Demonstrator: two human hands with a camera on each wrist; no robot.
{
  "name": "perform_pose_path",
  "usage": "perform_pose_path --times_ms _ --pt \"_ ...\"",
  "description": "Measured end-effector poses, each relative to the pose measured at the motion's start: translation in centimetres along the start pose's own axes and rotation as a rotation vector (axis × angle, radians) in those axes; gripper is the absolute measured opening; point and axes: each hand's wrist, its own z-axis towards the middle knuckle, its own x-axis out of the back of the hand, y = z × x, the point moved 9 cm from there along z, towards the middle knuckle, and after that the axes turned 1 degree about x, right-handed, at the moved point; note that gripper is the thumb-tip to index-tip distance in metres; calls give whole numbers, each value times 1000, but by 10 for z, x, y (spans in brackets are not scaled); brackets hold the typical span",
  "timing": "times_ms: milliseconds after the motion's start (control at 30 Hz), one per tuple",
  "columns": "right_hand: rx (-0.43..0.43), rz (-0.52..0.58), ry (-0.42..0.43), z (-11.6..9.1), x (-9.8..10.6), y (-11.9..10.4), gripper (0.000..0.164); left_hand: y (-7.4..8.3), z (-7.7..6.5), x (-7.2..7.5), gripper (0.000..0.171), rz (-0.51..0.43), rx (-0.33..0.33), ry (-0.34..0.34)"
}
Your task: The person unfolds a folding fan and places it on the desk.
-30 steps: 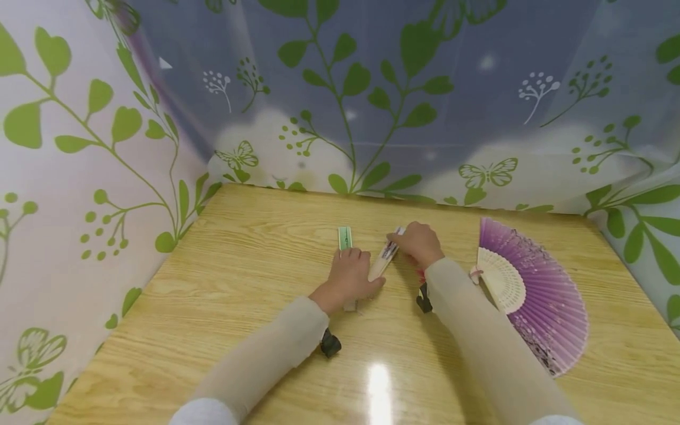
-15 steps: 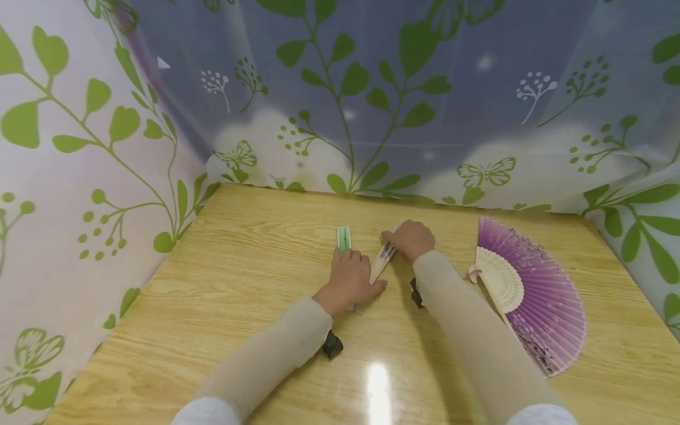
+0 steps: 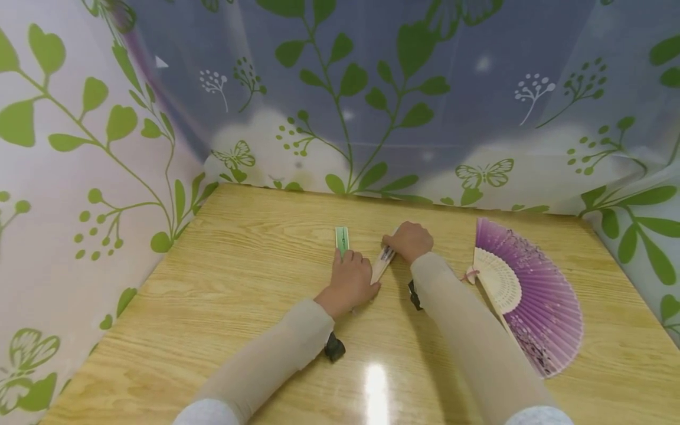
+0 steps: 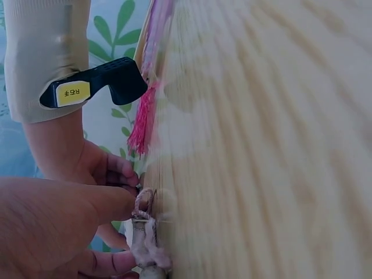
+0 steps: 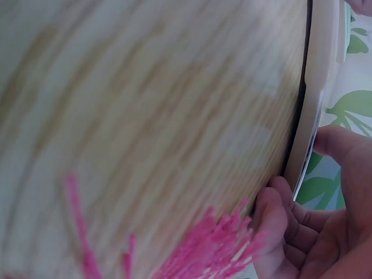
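Right hand point(image 3: 413, 241) pinches the far end of a slim pale strip point(image 3: 381, 267) between thumb and fingers, the strip set aslant over the middle of the wood-grained surface point(image 3: 249, 271). Left hand point(image 3: 350, 283) grips a green strip point(image 3: 342, 238) beside it. An open purple fan point(image 3: 549, 295) lies well to the right; leaf-printed cloth point(image 3: 473, 88) rises behind and on both sides.

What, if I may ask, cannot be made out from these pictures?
Green closed fan: middle hidden by the left hand, head view.
Cream closed fan: far part mostly behind the right hand, head view; print too small.
Pink tassel: cut off by bottom edge, right wrist view.
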Motion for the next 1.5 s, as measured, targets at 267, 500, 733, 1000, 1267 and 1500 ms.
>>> perform_pose_path --times_ms 267,500,733,1000,1267,1500 --pt "6 5 15 3 -2 4 42 4 0 1 53 -17 -8 5" --pt "28 46 65 3 0 4 43 5 -1 7 47 -50 -26 26" --pt "23 159 125 -1 8 6 43 4 -4 13 39 -87 -20 79" --pt "59 336 262 -5 22 8 43 1 -6 22 36 -250 42 92" --pt "89 469 365 -16 39 3 42 -3 -9 32 34 -323 51 109" --pt "110 673 350 -21 43 1 39 -6 -11 34 34 -442 22 131"
